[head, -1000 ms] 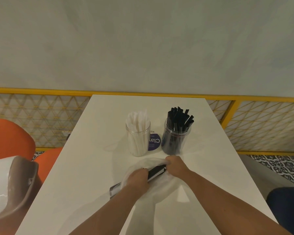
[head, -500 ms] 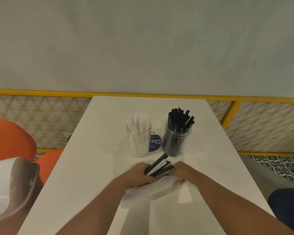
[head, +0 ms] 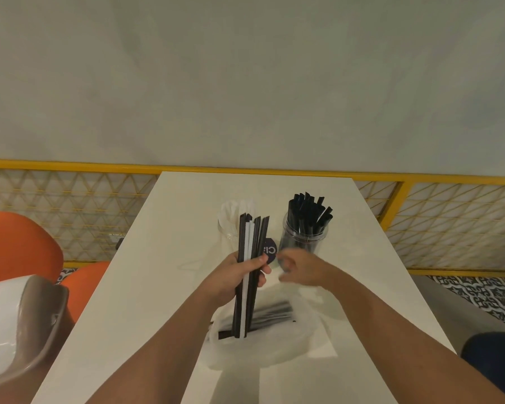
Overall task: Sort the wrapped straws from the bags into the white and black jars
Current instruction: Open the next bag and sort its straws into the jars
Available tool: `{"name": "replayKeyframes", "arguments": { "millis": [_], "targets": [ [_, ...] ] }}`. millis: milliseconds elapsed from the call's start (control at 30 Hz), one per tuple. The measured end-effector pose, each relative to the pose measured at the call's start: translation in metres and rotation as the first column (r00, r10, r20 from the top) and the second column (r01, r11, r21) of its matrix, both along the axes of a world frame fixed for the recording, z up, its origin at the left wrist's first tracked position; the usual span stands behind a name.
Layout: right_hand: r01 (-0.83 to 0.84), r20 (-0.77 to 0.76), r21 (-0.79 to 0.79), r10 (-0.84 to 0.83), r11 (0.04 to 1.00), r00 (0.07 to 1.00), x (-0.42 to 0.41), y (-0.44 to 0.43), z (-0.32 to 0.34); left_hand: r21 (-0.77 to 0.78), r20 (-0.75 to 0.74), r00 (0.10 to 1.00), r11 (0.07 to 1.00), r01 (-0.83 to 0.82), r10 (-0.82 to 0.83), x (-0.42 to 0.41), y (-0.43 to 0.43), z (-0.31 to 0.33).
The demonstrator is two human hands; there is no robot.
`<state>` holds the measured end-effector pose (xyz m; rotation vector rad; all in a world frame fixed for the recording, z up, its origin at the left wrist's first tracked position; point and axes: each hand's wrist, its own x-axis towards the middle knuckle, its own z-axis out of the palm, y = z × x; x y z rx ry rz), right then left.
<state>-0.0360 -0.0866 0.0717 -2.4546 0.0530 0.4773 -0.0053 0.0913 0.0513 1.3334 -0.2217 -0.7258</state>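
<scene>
A person's left hand (head: 236, 277) grips a bundle of straws (head: 249, 258) upright above a white table (head: 158, 287), fingers and thumb curled round the middle of the bundle. Most of the straws in it are black, with a white one between them. Their lower ends reach down to a clear bag (head: 277, 345) lying flat on the table's near end, in which more black straws lie. The right hand (head: 299, 271) hovers just beside the bundle, fingers loosely curled; it is blurred, and whether it holds anything cannot be told.

Beyond the hands, two clear jars stand side by side near the middle of the table. The white jar (head: 227, 228), partly hidden by the bundle, holds white straws. The black jar (head: 303, 240), to its right, is packed with black straws that fan out above its rim. A dark round label (head: 271, 249) shows between the jars.

The long, matte table runs away from the camera to a yellow railing (head: 70, 164) with lattice panels, behind which rises a plain pale grey wall (head: 245, 83). Orange chairs (head: 15, 243) stand to the left, with a white and brown seat shell (head: 27, 325) nearer the camera. To the right, a patterned black-and-white floor (head: 478, 295) shows past a grey bench (head: 449, 312).
</scene>
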Motion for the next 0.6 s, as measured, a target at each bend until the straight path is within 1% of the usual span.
{"name": "replayKeyframes", "arguments": {
  "millis": [33, 67, 100, 133, 233, 367, 533, 600],
  "targets": [
    [0.075, 0.084, 0.158, -0.089, 0.985, 0.992, 0.003, 0.006, 0.010, -0.023, -0.006, 1.000, 1.000, -0.006, 0.006, 0.001, -0.001, 0.003],
    [0.131, 0.141, 0.298, -0.180, 0.945, 0.974, 0.006, 0.013, 0.020, -0.037, -0.006, 1.000, 0.999, -0.005, 0.005, 0.001, -0.002, 0.005],
    [0.170, 0.186, 0.401, -0.261, 0.900, 0.947, 0.009, 0.019, 0.027, -0.041, 0.000, 1.000, 0.999, 0.000, 0.000, 0.001, -0.003, 0.009],
    [0.187, 0.229, 0.446, -0.314, 0.875, 0.921, 0.012, 0.024, 0.033, -0.038, 0.010, 1.000, 0.999, 0.006, -0.006, 0.000, -0.004, 0.012],
    [0.203, 0.326, 0.410, -0.350, 0.889, 0.878, 0.018, 0.036, 0.040, -0.028, 0.034, 0.999, 0.999, 0.015, -0.014, -0.001, -0.008, 0.017],
    [0.258, 0.357, 0.375, -0.395, 0.890, 0.846, 0.025, 0.040, 0.042, -0.073, 0.020, 0.999, 0.997, -0.033, 0.035, -0.001, -0.009, 0.022],
    [0.248, 0.396, 0.407, -0.415, 0.879, 0.819, 0.029, 0.045, 0.051, -0.098, 0.033, 0.995, 0.991, -0.086, 0.090, 0.000, -0.010, 0.027],
    [0.262, 0.403, 0.437, -0.448, 0.860, 0.798, 0.032, 0.048, 0.054, -0.112, 0.022, 0.995, 0.990, -0.091, 0.094, 0.002, -0.011, 0.030]
  ]
}}
